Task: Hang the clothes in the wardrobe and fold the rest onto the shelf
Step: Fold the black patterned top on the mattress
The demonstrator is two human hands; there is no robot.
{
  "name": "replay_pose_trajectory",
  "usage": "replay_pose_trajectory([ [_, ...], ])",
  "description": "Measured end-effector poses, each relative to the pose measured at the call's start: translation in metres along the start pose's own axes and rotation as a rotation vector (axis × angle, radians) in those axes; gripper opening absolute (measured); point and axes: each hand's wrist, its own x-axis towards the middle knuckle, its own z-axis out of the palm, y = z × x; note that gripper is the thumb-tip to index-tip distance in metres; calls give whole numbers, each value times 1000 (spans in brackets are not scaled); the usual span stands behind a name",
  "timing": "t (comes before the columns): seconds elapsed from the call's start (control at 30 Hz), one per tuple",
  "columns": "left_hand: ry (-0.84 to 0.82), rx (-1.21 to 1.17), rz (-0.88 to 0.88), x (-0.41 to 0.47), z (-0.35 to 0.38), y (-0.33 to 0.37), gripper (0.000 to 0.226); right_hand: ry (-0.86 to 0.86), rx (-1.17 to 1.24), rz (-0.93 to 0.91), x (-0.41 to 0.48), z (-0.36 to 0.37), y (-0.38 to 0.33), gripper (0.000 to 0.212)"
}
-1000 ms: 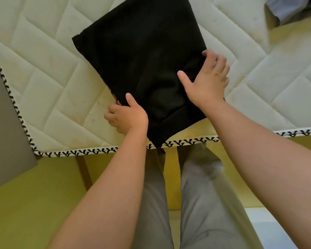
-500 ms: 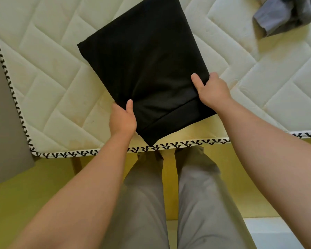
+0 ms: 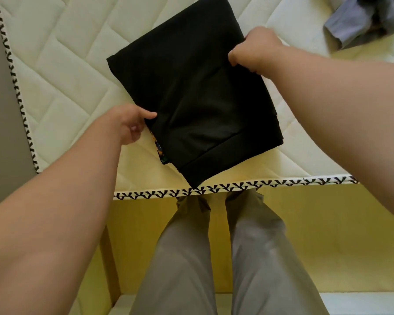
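Head view: the folded black fabric garment (image 3: 191, 98) lies slantwise across the cream quilted mattress (image 3: 66, 76), its near corner at the patterned edging. The left hand (image 3: 125, 123) has its grip pinched on the garment's left edge, thumb on top; the right hand (image 3: 255, 50) has its grip curled round the far right edge. A crumpled grey-blue cloth (image 3: 359, 21) lies well apart, far right.

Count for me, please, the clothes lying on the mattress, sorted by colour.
black folded garment: 1
grey-blue crumpled heap: 1 (cut off by the frame's edge; I cannot tell whether it is more than one piece)
Total: 2
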Motion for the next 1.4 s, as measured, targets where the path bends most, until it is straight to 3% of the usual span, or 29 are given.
replay_pose_trajectory([
  [0.13,-5,-347,-120,-10,1,23,36,-196,466,223,1,-2,-16,36],
  [0.27,-69,-702,-111,-19,0,16,65,-180,764,359,-9,-6,-17,27],
  [0.33,-147,-814,-67,-23,0,2,60,-201,878,364,-14,-7,-12,37],
  [0.43,-326,-947,-43,-30,2,-23,45,-253,1042,351,-17,-9,7,71],
  [0.5,-337,-943,21,-35,5,-35,47,-277,1073,321,-22,-12,18,72],
  [0.63,-318,-823,256,-44,18,-51,25,-364,937,179,-30,-24,41,33],
  [0.73,-357,-621,367,-56,27,-65,25,-454,747,143,-34,-40,57,19],
  [0.77,-311,-458,442,-56,30,-71,22,-465,620,158,-35,-44,61,27],
  [0.83,-222,-107,555,-51,33,-85,47,-478,436,183,-37,-46,67,58],
  [0.9,-117,160,633,-50,39,-95,58,-451,303,178,-47,-39,68,74],
  [1.0,63,413,721,-52,54,-108,64,-301,105,127,-61,-20,76,79],
  [1.13,563,918,573,-75,88,-113,83,76,30,106,-83,26,83,74],
  [1.2,590,936,712,-83,109,-106,90,303,-64,58,-93,47,81,74],
  [1.27,466,824,842,-84,129,-98,81,493,-172,-139,-96,59,80,62],
  [1.33,401,671,884,-76,141,-98,70,498,-239,-357,-94,68,82,49],
  [1.4,469,722,963,-58,142,-108,62,389,-391,-540,-90,75,93,53],
])
